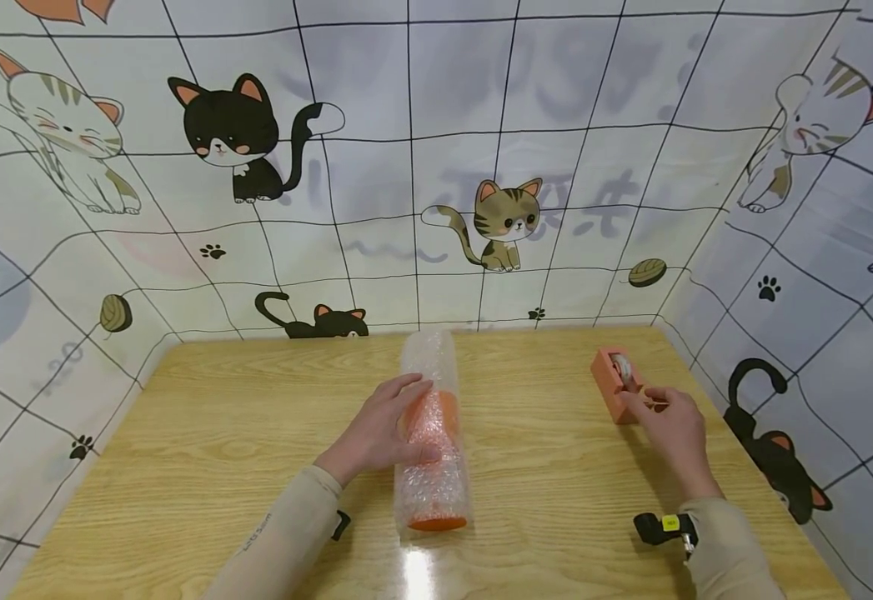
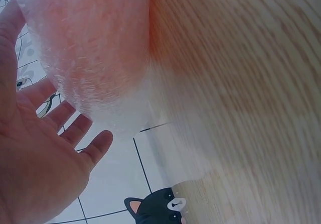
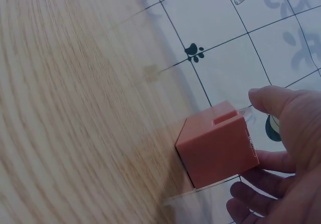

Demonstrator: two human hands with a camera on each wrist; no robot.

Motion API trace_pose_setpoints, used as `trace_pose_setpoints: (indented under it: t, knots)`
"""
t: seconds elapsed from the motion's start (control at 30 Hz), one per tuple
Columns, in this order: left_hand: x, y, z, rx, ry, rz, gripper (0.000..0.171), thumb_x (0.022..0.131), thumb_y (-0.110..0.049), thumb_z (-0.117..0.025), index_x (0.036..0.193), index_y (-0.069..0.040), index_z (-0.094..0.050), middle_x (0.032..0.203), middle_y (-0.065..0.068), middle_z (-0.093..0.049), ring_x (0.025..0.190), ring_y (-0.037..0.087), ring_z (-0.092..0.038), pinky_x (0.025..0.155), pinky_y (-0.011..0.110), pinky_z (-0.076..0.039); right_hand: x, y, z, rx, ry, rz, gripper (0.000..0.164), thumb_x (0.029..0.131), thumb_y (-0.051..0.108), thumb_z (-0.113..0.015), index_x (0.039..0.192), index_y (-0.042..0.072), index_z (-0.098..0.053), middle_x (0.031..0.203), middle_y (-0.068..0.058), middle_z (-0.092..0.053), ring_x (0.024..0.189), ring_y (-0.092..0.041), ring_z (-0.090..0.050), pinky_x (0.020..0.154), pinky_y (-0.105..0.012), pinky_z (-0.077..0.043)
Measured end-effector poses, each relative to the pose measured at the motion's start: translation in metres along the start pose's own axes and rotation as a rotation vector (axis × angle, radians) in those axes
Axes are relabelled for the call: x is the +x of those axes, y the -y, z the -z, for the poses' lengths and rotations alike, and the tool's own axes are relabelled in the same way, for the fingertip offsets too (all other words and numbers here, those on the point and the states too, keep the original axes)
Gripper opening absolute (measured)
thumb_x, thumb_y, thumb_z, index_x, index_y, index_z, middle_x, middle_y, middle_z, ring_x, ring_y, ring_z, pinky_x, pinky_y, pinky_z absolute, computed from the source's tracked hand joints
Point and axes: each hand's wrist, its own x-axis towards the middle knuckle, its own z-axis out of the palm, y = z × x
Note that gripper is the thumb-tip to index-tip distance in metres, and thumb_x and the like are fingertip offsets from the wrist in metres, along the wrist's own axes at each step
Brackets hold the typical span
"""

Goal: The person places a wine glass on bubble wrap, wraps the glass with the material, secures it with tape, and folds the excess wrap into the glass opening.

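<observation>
"On the surface (image 1: pixel 256 417), midway between its left and right edges: one wrapped bundle (image 1: pixel 440 417), being an orange object (image 1: pixel 438 523) lying lengthwise in bubble wrap (image 1: pixel 427 350), slack wrap toward the far edge."

"Hold on it?"

"Left grip (image 1: pixel 382 427): fingers extended and spread, laid against the bundle's left side and top, not closed round it."

"Next entry, farther off?"

"Toward the right edge: one orange tape dispenser (image 1: pixel 607 387), clear tape roll (image 1: pixel 623 368) in its slot. Right grip (image 1: pixel 672 423) at its near end, thumb and forefinger parted; no tape can be made out between them."

"Step in hand?"

"By judgement, taking tape while the bundle is steadied. The next move probably calls for a pinch on the tape's free end and an even pull, without dragging the dispenser."

"Differences among views?"

"Left wrist view: little finger clear of the wrap, hidden in the head view. Right wrist view: the gap from thumb to forefinger, and the dispenser's plain end wall. Head view alone: tape roll from above, both items together."

"Past the far edge?"

"Cat-printed backdrop (image 1: pixel 376 183), black grid lines; only partly caught by the wrist views."
</observation>
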Motion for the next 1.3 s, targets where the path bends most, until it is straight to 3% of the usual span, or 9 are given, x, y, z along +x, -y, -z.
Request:
trace_pose_setpoints:
  t: [0.27, 0.63, 0.87, 1.07, 1.17, 1.3]
  knots:
    - [0.001, -0.001, 0.0, -0.003, -0.003, 0.002, 0.102, 0.074, -0.054, -0.09, 0.159, -0.022, -0.042, 0.166, 0.0, -0.032, 0.153, 0.031, -0.028, 0.118, 0.057, -0.036, 0.005, -0.004, -0.002, -0.051, 0.036, 0.048, 0.06, 0.099, 0.044, -0.067, 0.124, -0.01, -0.065, 0.125, -0.033, -0.059, 0.112, -0.046, -0.056, 0.08, -0.047, -0.048]
    - [0.0, -0.002, 0.0, -0.011, -0.005, 0.006, 0.102, 0.074, -0.049, -0.092, 0.159, -0.022, -0.042, 0.166, 0.0, -0.032, 0.153, 0.031, -0.028, 0.117, 0.058, -0.036, 0.009, 0.002, -0.008, 0.01, -0.015, -0.023, 0.05, 0.096, 0.031, -0.074, 0.117, -0.013, -0.064, 0.117, -0.03, -0.056, 0.104, -0.041, -0.052, 0.072, -0.038, -0.043]
    - [0.001, 0.0, -0.001, -0.006, -0.007, -0.007, 0.101, 0.075, -0.051, -0.09, 0.159, -0.021, -0.042, 0.166, 0.001, -0.032, 0.153, 0.033, -0.028, 0.116, 0.059, -0.037, 0.007, 0.009, -0.015, 0.042, -0.083, -0.008, 0.032, 0.095, 0.019, -0.075, 0.099, -0.012, -0.064, 0.122, -0.032, -0.047, 0.116, -0.048, -0.04, 0.084, -0.051, -0.035]
    - [0.001, -0.001, 0.0, 0.0, 0.0, -0.007, 0.102, 0.075, -0.052, -0.09, 0.159, -0.022, -0.042, 0.166, 0.0, -0.032, 0.153, 0.032, -0.027, 0.117, 0.058, -0.036, 0.004, 0.011, -0.02, 0.026, -0.154, 0.043, 0.027, 0.093, 0.011, -0.075, 0.095, -0.013, -0.062, 0.127, -0.036, -0.043, 0.124, -0.055, -0.032, 0.093, -0.062, -0.03]
    - [0.001, -0.001, 0.0, -0.004, 0.002, 0.001, 0.102, 0.075, -0.052, -0.09, 0.16, -0.023, -0.041, 0.167, 0.0, -0.031, 0.154, 0.031, -0.026, 0.117, 0.058, -0.036, 0.006, 0.014, -0.021, 0.04, -0.15, 0.047, 0.026, 0.092, 0.008, -0.074, 0.099, -0.014, -0.063, 0.126, -0.035, -0.043, 0.123, -0.054, -0.034, 0.091, -0.058, -0.034]
    - [0.0, -0.002, 0.0, -0.013, 0.0, 0.005, 0.102, 0.075, -0.052, -0.091, 0.159, -0.022, -0.041, 0.167, 0.0, -0.031, 0.154, 0.031, -0.026, 0.117, 0.058, -0.036, 0.009, 0.014, -0.018, 0.078, -0.122, -0.007, 0.033, 0.097, 0.017, -0.071, 0.106, -0.015, -0.067, 0.123, -0.031, -0.047, 0.107, -0.044, -0.052, 0.071, -0.035, -0.047]
